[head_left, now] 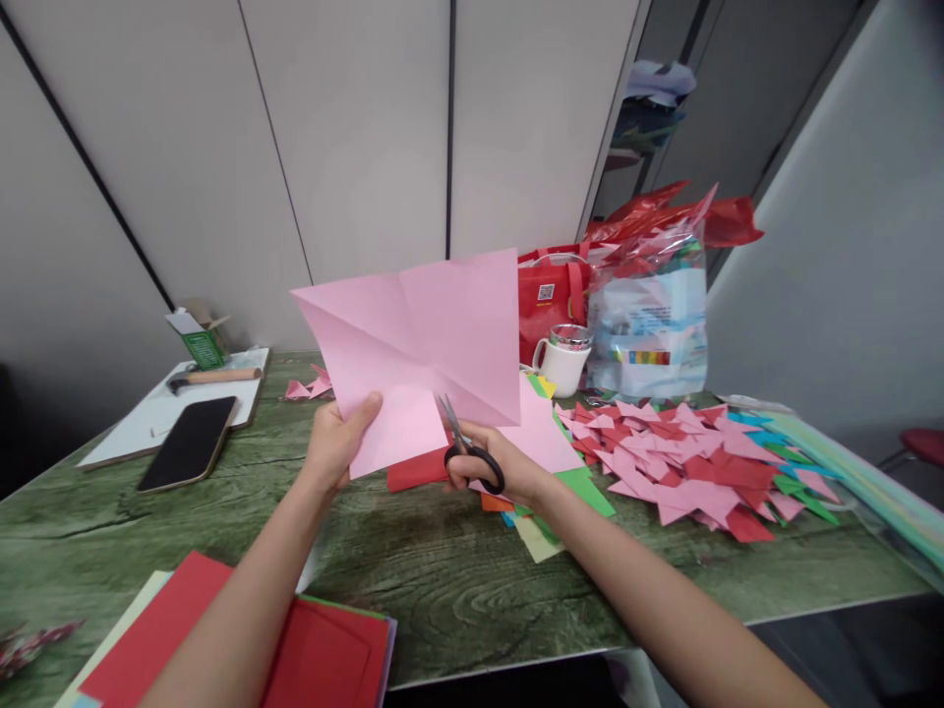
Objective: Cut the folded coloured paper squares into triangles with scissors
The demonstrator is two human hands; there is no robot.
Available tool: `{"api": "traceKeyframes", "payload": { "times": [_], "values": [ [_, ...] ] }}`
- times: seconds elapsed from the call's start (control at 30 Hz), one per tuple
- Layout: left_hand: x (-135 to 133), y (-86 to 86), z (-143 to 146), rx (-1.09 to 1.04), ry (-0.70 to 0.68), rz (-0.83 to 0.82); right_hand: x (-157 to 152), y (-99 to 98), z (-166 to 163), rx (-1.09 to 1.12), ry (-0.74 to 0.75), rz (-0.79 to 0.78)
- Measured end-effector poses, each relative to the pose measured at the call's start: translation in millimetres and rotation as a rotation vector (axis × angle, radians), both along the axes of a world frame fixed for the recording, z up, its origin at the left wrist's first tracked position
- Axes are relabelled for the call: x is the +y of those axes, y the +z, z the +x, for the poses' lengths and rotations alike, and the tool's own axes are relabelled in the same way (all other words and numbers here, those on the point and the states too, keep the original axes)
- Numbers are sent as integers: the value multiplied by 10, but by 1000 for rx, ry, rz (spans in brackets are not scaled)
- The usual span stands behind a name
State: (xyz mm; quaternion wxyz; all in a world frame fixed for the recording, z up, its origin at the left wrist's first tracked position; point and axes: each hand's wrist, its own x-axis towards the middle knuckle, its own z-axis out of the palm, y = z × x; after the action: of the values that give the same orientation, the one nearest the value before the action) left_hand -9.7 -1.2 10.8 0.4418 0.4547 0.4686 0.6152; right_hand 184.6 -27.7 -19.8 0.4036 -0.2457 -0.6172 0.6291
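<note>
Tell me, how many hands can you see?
2. The left hand grips the pink paper at its lower edge; the right hand holds the scissors against the paper's bottom. No other hands show.

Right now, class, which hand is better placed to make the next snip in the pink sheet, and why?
Right. The right hand holds the scissors, their blades at the lower edge of the pink sheet. The left hand only pinches the sheet's lower left part, holding it up.
</note>
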Motion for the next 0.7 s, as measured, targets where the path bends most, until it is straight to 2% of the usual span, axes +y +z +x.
{"api": "traceKeyframes", "payload": {
  "times": [0.23,0.7],
  "values": [
    [-29,20,26,84,21,2,-2,-53,-38,-94,-88,84],
    [-14,-13,49,120,21,6,7,-94,-80,-105,-137,45]
  ]
}}
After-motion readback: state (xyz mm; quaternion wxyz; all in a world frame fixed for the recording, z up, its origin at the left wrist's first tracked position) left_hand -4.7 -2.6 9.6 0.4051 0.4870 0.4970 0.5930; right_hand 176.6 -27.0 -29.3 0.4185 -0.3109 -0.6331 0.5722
